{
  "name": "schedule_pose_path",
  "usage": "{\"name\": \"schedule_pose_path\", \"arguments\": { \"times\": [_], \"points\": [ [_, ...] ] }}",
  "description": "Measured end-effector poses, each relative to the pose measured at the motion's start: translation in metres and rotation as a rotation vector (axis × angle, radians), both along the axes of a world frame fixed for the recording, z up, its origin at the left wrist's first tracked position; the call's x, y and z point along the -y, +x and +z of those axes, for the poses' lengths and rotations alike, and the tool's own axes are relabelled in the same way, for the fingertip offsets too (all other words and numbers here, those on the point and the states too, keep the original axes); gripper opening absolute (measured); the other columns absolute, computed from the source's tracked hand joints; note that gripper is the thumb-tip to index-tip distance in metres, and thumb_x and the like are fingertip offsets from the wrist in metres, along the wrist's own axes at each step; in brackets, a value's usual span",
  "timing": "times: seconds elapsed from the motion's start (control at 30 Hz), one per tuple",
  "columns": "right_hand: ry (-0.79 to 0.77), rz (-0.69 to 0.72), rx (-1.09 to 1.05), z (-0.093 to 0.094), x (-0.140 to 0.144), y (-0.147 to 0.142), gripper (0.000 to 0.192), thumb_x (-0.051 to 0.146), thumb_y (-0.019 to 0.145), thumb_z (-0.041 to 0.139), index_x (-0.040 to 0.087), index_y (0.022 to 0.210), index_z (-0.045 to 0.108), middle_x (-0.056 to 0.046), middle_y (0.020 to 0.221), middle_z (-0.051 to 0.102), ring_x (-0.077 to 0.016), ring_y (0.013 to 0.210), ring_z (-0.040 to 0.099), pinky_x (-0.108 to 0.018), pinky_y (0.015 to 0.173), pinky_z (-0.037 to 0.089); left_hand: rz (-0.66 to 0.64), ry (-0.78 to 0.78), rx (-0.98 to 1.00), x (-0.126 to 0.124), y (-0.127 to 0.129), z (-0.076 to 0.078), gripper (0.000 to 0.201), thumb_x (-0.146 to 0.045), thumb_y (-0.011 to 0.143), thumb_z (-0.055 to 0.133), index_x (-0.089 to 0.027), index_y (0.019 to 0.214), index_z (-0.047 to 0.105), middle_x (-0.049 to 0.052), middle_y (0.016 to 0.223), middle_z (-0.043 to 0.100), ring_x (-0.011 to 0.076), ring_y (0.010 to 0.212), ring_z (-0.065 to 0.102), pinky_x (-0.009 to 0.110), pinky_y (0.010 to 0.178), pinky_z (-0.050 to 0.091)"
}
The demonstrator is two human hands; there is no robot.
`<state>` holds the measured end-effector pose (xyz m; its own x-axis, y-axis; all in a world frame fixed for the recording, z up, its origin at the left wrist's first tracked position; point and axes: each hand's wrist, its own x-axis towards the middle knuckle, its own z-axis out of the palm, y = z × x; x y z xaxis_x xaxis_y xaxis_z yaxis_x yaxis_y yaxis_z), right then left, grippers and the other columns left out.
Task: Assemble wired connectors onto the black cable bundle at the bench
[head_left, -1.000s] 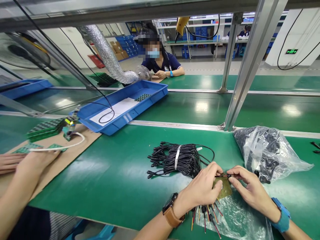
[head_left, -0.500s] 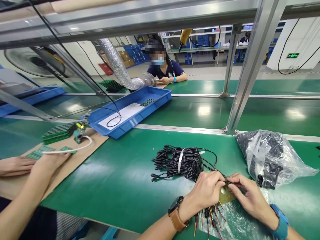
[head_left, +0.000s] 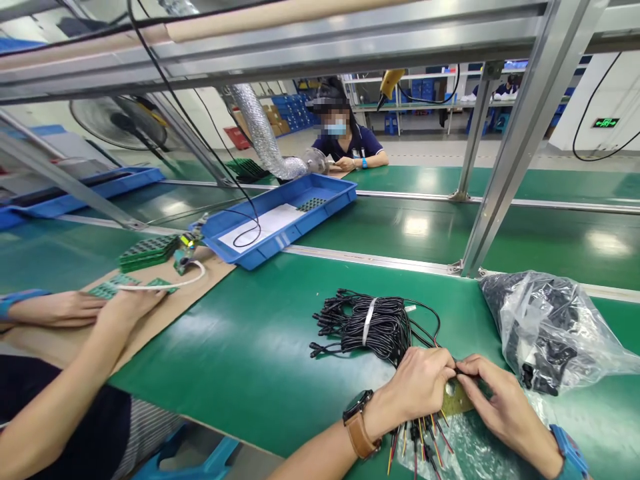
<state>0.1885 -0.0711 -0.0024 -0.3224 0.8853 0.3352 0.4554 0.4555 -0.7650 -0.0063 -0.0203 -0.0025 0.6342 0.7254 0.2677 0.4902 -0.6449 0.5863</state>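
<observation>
A bundle of black cables [head_left: 367,328], held by a white tie, lies on the green bench left of my hands. My left hand [head_left: 425,381] is closed over the cables' near end, its thumb and fingertips pinching a thin black cable. Beside it, my right hand [head_left: 503,399] pinches the same cable close to the left fingertips; the piece between them is mostly hidden. Red, yellow and black wire ends [head_left: 424,433] stick out below my left hand. Under the fingers lies a yellowish piece with a round hole [head_left: 459,400], on clear plastic film [head_left: 473,437].
A clear plastic bag of black parts [head_left: 545,333] lies to the right, near a metal post [head_left: 530,133]. A blue tray [head_left: 280,248] stands back left. A co-worker's hands [head_left: 125,308] rest on green circuit boards at left. Another person [head_left: 350,143] sits opposite.
The view has turned slightly left, so everything sits farther right. My fingertips have drawn a little closer together on the cable, hiding more of it. The bundle stays put.
</observation>
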Motion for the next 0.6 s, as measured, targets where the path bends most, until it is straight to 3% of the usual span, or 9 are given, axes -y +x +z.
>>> {"name": "schedule_pose_path", "arguments": {
  "times": [0.3, 0.6],
  "points": [
    [-0.057, -0.025, -0.035, -0.007, -0.001, 0.008, 0.01, 0.023, 0.104, 0.051, 0.023, 0.106, 0.061, -0.005, 0.095, 0.068, -0.0188, 0.081, 0.067, -0.027, 0.075, 0.054, -0.009, -0.136, 0.107, -0.005, 0.0, 0.011, 0.008, -0.01, 0.086, 0.059, -0.018, 0.087, 0.061, 0.003, 0.082, 0.069, 0.0186, 0.076, 0.065, 0.028, 0.069, 0.046],
    [-0.059, -0.048, -0.087, -0.007, 0.001, -0.001, 0.012, 0.026, 0.103, 0.053, 0.021, 0.1, 0.064, -0.007, 0.095, 0.07, -0.0193, 0.083, 0.068, -0.027, 0.077, 0.055, 0.028, -0.143, 0.174, -0.001, 0.002, -0.002, 0.014, -0.005, 0.082, 0.057, -0.017, 0.08, 0.062, 0.003, 0.075, 0.071, 0.0183, 0.068, 0.066, 0.028, 0.063, 0.043]
  ]
}}
